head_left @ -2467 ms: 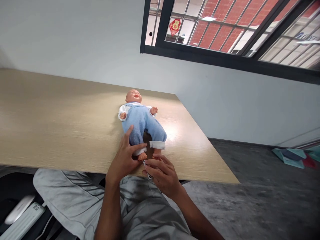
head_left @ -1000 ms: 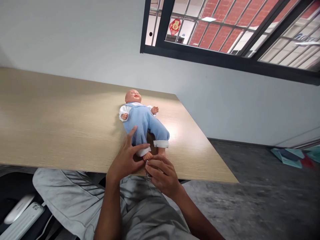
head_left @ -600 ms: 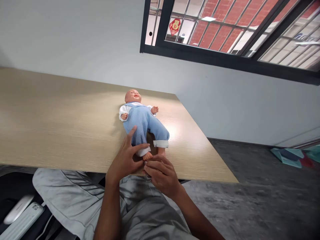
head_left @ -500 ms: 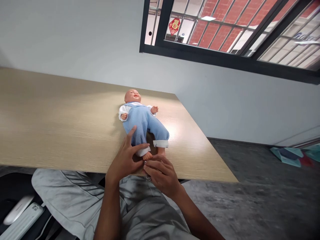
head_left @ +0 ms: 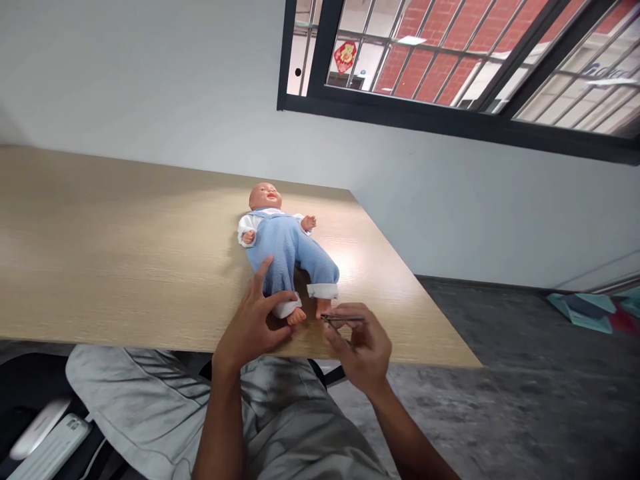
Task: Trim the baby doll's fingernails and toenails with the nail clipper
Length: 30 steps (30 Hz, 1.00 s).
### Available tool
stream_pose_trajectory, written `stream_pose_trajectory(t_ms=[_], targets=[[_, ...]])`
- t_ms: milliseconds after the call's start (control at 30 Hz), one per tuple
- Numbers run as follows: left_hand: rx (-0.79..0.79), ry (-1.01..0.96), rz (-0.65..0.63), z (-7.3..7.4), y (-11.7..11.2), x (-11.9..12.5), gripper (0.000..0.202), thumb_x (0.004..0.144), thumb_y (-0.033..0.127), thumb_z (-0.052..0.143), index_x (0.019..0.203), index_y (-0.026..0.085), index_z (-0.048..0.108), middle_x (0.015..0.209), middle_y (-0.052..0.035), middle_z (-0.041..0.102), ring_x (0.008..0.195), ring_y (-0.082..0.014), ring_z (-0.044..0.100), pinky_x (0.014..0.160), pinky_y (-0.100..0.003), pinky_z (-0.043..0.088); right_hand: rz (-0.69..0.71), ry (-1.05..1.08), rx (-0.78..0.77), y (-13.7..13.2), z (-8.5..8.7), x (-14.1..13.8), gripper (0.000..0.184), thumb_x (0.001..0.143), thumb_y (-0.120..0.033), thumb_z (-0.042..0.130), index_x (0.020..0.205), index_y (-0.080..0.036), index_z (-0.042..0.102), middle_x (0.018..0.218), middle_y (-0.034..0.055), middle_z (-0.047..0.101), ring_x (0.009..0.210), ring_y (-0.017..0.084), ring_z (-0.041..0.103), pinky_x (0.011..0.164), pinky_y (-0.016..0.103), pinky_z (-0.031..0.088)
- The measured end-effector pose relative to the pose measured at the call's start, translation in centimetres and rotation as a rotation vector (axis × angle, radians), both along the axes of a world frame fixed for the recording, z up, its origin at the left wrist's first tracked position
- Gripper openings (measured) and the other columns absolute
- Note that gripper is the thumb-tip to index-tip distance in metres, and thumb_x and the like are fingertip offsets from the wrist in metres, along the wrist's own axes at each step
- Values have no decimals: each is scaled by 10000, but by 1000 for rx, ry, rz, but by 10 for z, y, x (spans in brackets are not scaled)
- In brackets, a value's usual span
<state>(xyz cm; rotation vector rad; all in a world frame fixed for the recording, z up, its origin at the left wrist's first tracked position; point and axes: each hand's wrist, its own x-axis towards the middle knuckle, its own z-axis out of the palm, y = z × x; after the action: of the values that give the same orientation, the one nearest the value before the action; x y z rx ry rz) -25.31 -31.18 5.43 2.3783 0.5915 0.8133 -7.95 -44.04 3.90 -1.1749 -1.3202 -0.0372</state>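
On its back on the tabletop lies a baby doll [head_left: 283,243] in blue overalls, a white top and white trouser cuffs, its bare feet towards me. My left hand [head_left: 253,319] grips the doll's lower leg on the left, one finger along the blue fabric, with another finger and the thumb on either side of the cuff and foot. Between the thumb and fingers of my right hand [head_left: 365,347] is a small metal nail clipper [head_left: 345,318]. Its jaws point left, at the toes of the doll's other foot [head_left: 323,307].
The wooden table [head_left: 125,267] has its right edge beyond the doll and its front edge at my lap. Behind it stand a wall and a barred window [head_left: 425,60]. White devices [head_left: 47,443] lie at lower left.
My right hand has moved right with the nail clipper, from the doll's left-side foot to its other foot. My left hand stays on the leg.
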Motion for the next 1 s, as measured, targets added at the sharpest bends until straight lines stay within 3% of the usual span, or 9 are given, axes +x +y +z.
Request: stream_pose_trajectory(t_ms=[133, 300, 433, 633, 800, 1000], targets=[[3, 17, 10, 1, 0, 0, 369, 787, 364, 786, 1130, 281, 679, 1660, 4, -66, 1518, -344, 165, 1221, -485, 264, 110, 230, -181, -2, 7, 19, 236, 865, -303, 753, 989, -172, 602, 846, 49, 676, 686, 149, 677, 605, 228, 565], [-21, 22, 18, 6, -1, -2, 216, 849, 356, 710, 1039, 257, 682, 1654, -1, -76, 1528, -315, 134, 1206, -465, 280, 150, 445, -207, -2, 11, 23, 221, 870, -324, 744, 946, -178, 595, 804, 1, 640, 610, 103, 641, 564, 193, 531], [-13, -3, 28, 8, -1, -3, 180, 829, 306, 716, 989, 231, 682, 1649, -16, -40, 1525, -308, 145, 1212, -434, 274, 170, 484, -258, 1, 14, 23, 240, 874, -356, 730, 948, -178, 586, 779, 1, 636, 602, 105, 624, 558, 198, 505], [-28, -46, 70, 7, -2, -2, 182, 887, 386, 671, 956, 226, 722, 1646, -16, 36, 1510, -307, 202, 1229, -441, 244, 269, 510, -333, 2, 15, 25, 283, 847, -383, 755, 941, -178, 585, 839, 31, 672, 725, 145, 666, 656, 240, 539], [-22, -52, 69, 5, 2, -2, 260, 768, 405, 802, 957, 235, 746, 1655, -13, 35, 1501, -337, 224, 1226, -448, 261, 287, 487, -370, 2, 16, 24, 291, 840, -397, 761, 900, -165, 596, 791, 32, 678, 720, 152, 672, 674, 244, 540], [-5, 0, 96, 8, 2, -2, 228, 770, 435, 797, 936, 282, 769, 1660, 5, 82, 1480, -330, 278, 1177, -492, 330, 296, 468, -360, 3, 23, 21, 301, 842, -429, 752, 885, -176, 595, 790, 32, 698, 703, 163, 690, 676, 260, 570]])
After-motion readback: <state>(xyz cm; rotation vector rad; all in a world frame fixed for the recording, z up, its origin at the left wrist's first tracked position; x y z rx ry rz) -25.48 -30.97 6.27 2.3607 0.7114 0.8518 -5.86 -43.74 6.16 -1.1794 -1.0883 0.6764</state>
